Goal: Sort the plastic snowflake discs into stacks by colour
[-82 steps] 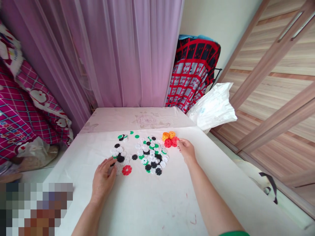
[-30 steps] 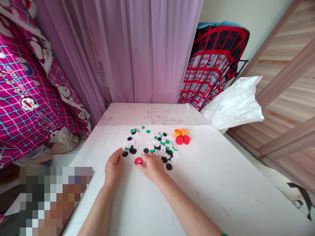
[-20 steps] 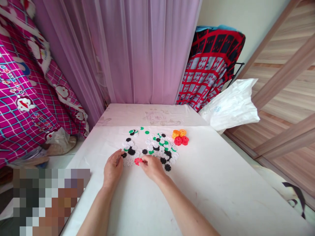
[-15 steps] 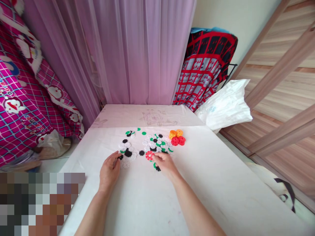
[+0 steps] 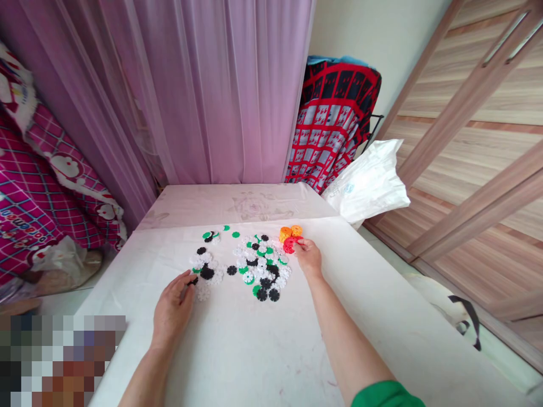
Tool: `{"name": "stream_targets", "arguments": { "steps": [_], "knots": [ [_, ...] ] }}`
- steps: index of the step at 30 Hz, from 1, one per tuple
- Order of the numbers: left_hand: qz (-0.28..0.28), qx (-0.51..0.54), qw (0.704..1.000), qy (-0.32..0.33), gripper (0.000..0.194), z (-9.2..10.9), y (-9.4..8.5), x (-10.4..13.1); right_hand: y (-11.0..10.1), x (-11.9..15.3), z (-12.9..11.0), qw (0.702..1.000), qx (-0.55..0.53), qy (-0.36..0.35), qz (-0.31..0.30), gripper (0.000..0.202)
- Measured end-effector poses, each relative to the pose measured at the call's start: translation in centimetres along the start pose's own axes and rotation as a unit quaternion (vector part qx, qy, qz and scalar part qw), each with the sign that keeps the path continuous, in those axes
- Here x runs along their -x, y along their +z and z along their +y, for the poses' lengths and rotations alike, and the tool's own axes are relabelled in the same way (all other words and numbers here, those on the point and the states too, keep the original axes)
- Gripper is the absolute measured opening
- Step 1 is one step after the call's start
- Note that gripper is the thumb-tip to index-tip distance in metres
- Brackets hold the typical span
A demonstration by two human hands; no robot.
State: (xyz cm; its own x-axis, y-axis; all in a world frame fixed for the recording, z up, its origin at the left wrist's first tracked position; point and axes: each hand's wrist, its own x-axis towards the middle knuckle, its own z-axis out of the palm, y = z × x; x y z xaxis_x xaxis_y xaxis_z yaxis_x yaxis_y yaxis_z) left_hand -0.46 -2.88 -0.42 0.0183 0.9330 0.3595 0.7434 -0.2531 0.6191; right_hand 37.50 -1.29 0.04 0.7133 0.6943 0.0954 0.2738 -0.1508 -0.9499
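Note:
My right hand [image 5: 309, 257] is at the red stacks of notched plastic discs [image 5: 291, 244], its fingertips pinching a red disc there. My left hand [image 5: 175, 302] rests near the left edge of the scattered discs, thumb and fingers closed about a black snowflake disc [image 5: 193, 280]. Between the hands spreads a loose pile of white, green and black discs [image 5: 262, 263]. A smaller cluster with white discs [image 5: 217, 275] and a black disc [image 5: 207, 273] lies just right of my left hand. Stacked orange discs [image 5: 285, 234] stand behind the red ones.
A white-covered table [image 5: 237, 350] carries everything. Beyond its far edge hangs a purple curtain [image 5: 220, 102]. A white plastic bag [image 5: 369, 183] is at the right back corner, near a cloth-draped object [image 5: 331, 118]. Wooden wardrobe doors [image 5: 462, 152] stand at the right.
My right hand has carried a red disc from the middle pile rightward to the red stacks. My left hand stays by the same black disc. The view has turned slightly to the right.

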Motion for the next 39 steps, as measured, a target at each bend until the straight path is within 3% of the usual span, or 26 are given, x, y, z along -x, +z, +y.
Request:
{"name": "stream_targets", "arguments": {
  "steps": [19, 25, 27, 29, 33, 39],
  "knots": [
    [-0.005, 0.003, 1.0, -0.003, 0.037, -0.2, 0.3, 0.1, -0.4, -0.1, 0.5, 0.998, 0.056, -0.019, -0.016, 0.038],
    [0.009, -0.004, 1.0, -0.002, 0.04, -0.7, 0.6, 0.3, -2.3, 3.9, 0.9, 0.993, 0.104, -0.059, -0.023, 0.029],
    [0.013, -0.044, 0.999, -0.012, 0.047, -0.6, 0.8, 0.1, -2.2, 6.2, 1.5, 0.968, 0.178, -0.169, -0.051, 0.031],
    [0.011, -0.103, 0.994, -0.044, 0.059, -0.3, 1.1, -0.4, -1.4, 8.4, 2.1, 0.942, 0.227, -0.24, -0.068, 0.041],
    [-0.041, -0.16, 0.983, -0.08, 0.066, 1.1, 2.1, -1.9, 2.0, 11.1, 2.1, 0.921, 0.28, -0.26, -0.076, 0.054],
    [-0.092, -0.138, 0.986, -0.015, 0.062, 2.0, 3.9, -3.1, 6.1, 11.6, -0.5, 0.897, 0.253, -0.334, -0.142, 0.049]
  ]
}}
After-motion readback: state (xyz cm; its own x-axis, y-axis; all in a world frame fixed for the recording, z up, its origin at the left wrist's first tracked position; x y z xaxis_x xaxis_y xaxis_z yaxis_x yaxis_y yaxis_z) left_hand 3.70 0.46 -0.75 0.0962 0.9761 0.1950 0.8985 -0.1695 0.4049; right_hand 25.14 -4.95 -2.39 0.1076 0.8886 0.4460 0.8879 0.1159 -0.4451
